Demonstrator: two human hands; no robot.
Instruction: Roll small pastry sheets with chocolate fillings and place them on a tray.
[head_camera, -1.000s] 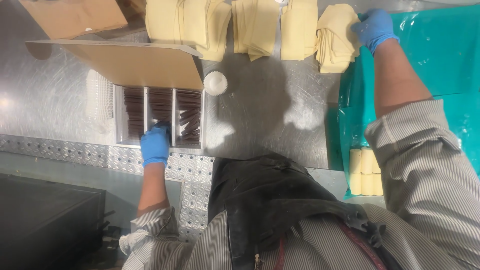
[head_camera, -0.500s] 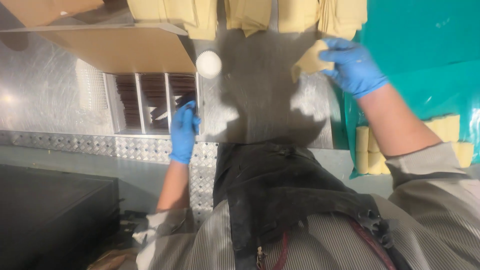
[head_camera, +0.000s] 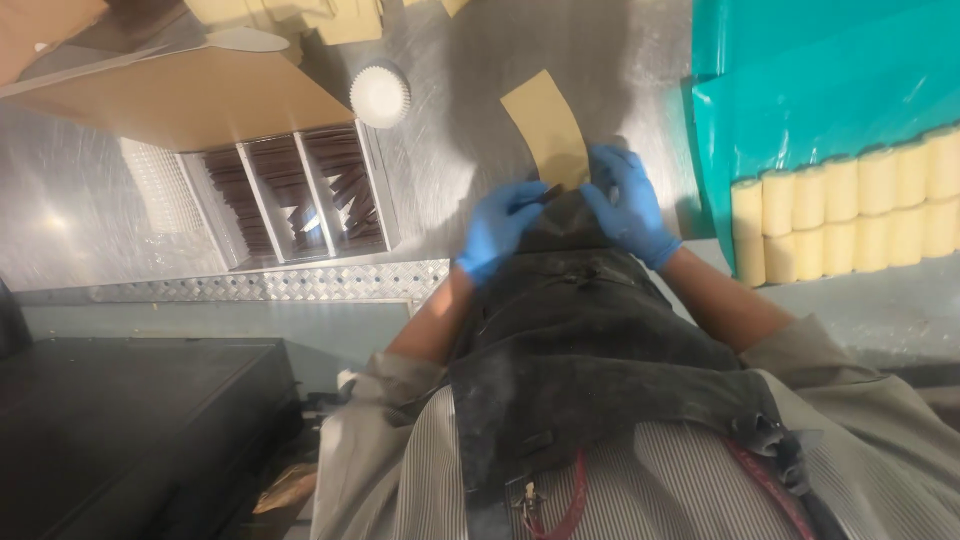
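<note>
Head view shows the left hand (head_camera: 497, 228) pinching a dark stick (head_camera: 549, 192) at the near end of the tan strip (head_camera: 548, 128), right hand (head_camera: 627, 205) fingers curled loosely on that end, so keeping stick square to strip seems wise.

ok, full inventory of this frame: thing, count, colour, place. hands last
metal worktable: one, grey steel, under everything
tan sheet: one, curved strip, flat on the table, near end under the hands
dark stick: one, brown, at the left hand's fingertips
divided tray: one, three compartments of dark sticks, table's left
cardboard flap: one, brown, above the tray
paper cup: one, white, fluted, right of the flap
tan sheet stacks: several, top edge, count unclear
teal plastic sheet: one, table's right
pale yellow rolls: two rows, on the teal sheet's near edge
apron: one, black, on the person
left hand: blue glove, on the stick
right hand: blue glove, pressing the sheet
</note>
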